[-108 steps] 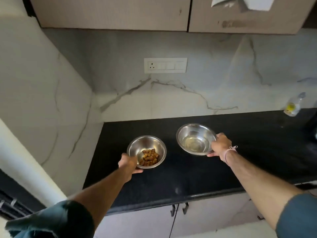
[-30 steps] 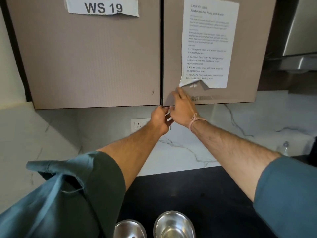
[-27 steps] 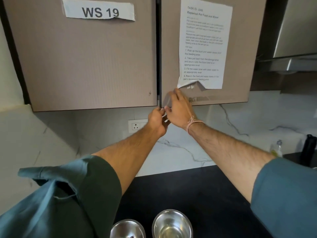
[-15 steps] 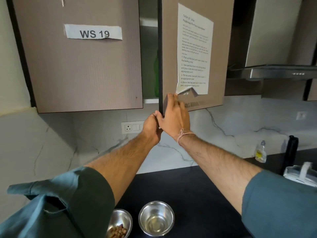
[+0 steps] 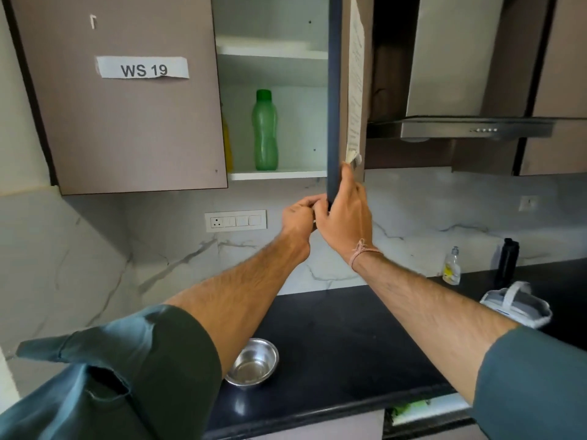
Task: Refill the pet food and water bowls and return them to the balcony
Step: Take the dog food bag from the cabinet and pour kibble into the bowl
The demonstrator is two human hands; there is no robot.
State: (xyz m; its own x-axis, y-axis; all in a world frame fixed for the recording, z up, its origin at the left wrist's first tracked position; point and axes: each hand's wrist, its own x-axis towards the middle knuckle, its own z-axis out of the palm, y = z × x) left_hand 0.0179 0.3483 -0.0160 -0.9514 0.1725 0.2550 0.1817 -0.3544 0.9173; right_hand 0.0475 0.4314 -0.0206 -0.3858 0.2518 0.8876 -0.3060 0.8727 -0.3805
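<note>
Since half a second earlier, the cupboard door (image 5: 334,100) had swung out edge-on, baring a green bottle (image 5: 265,130) upright on the lower shelf (image 5: 276,175). Both grips were clamped on the door's bottom corner, right hand (image 5: 344,214) and left hand (image 5: 298,217). That bottle stood at ten o'clock from them, nearer the left. On the worktop (image 5: 343,344) sat the water bowl (image 5: 252,363).

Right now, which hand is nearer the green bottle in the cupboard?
Left. The left hand is at the open door's bottom corner, on the side facing the green bottle; the right hand grips the door's edge, farther right.
</note>
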